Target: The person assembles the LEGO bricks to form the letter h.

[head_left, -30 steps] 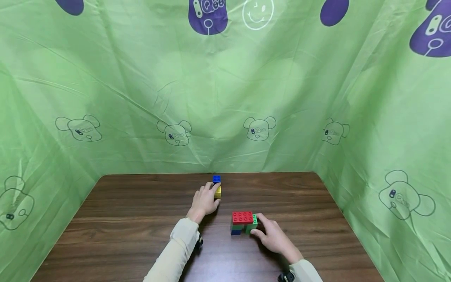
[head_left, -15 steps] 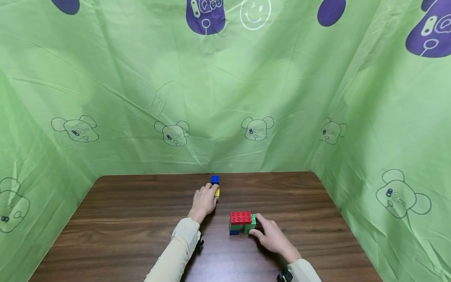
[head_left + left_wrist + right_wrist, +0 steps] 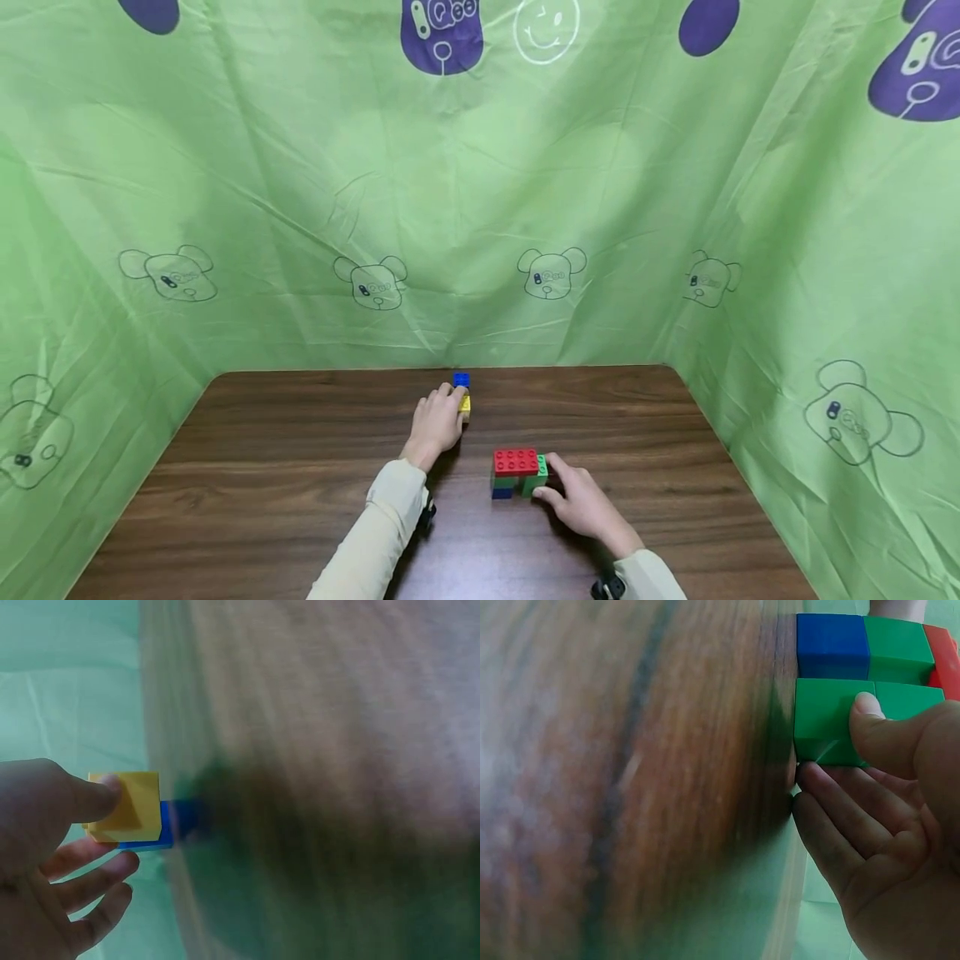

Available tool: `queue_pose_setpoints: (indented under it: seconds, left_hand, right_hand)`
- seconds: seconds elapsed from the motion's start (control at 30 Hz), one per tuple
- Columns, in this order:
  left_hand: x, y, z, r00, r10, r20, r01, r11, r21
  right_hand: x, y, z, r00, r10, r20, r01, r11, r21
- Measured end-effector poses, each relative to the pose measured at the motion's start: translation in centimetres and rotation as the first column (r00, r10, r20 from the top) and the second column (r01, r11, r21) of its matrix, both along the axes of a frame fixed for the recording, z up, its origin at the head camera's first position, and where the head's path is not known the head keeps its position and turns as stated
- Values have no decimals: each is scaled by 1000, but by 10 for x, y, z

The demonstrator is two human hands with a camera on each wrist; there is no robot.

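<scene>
My left hand point(image 3: 435, 421) pinches a yellow toy brick point(image 3: 139, 806) near the table's back edge; in the left wrist view the thumb lies across its face. Just behind it stands a blue brick point(image 3: 461, 380), partly hidden by the yellow one in the left wrist view. My right hand point(image 3: 588, 504) grips the right side of a small brick structure, its thumb on a green brick point(image 3: 829, 720). A red brick point(image 3: 515, 462) tops that structure. Below the red one sit a green brick point(image 3: 900, 649) and a dark blue brick point(image 3: 832, 646) at the table.
The brown wood-grain table point(image 3: 300, 483) carries the bricks. A green printed curtain point(image 3: 465, 208) rises directly behind the table and along both sides. Each wrist wears a black device, such as the one at the right wrist point(image 3: 607, 586).
My left thumb and fingers have closed in on the yellow brick, which now appears slightly higher. The right hand and the brick structure stay in place.
</scene>
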State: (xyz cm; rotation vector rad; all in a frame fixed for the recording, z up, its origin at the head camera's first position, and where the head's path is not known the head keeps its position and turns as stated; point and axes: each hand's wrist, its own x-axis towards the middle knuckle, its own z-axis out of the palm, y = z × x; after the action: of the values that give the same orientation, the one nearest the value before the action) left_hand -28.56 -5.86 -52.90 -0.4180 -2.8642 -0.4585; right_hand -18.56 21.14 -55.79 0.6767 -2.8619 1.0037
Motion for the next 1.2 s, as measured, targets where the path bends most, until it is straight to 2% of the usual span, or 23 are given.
queue_pose_setpoints:
  seconds: [0.13,0.27,0.4,0.5,0.6,0.67,0.73,0.83,1.03,1.2]
  left_hand:
    - [2,-1,19,996,-29,-88,31,999,31]
    - [10,-3,49,984,-46,-170,63,993,98]
    - [22,-3,81,973,-55,-224,94,982,165]
    - [32,-1,102,965,-79,-252,128,975,184]
    - [44,3,118,955,-124,-269,177,967,182]
    - [51,6,124,949,-154,-276,204,965,165]
    - [58,10,126,946,-180,-270,224,964,144]
    - [67,15,122,945,-215,-248,247,963,107]
    - [82,22,100,934,-312,-176,322,946,29]
    - [88,25,84,933,-332,-142,332,943,-23]
  right_hand:
    - [0,1,-2,1000,-8,5,8,1000,8]
    - [0,1,-2,1000,-7,5,6,1000,11]
    - [0,1,-1,1000,-7,4,7,1000,4]
    - [1,0,0,1000,-5,-8,5,1000,1]
    - [1,0,0,1000,-5,-20,5,1000,-1]
    - [1,-1,0,1000,-11,-27,11,1000,-7]
    - [0,-1,1,999,-17,-27,17,1000,-8]
    - [0,-2,1,1000,-23,-21,23,1000,-9]
    - [0,-2,2,1000,-19,-11,19,1000,-1]
    - [0,-1,2,1000,-20,-10,20,1000,4]
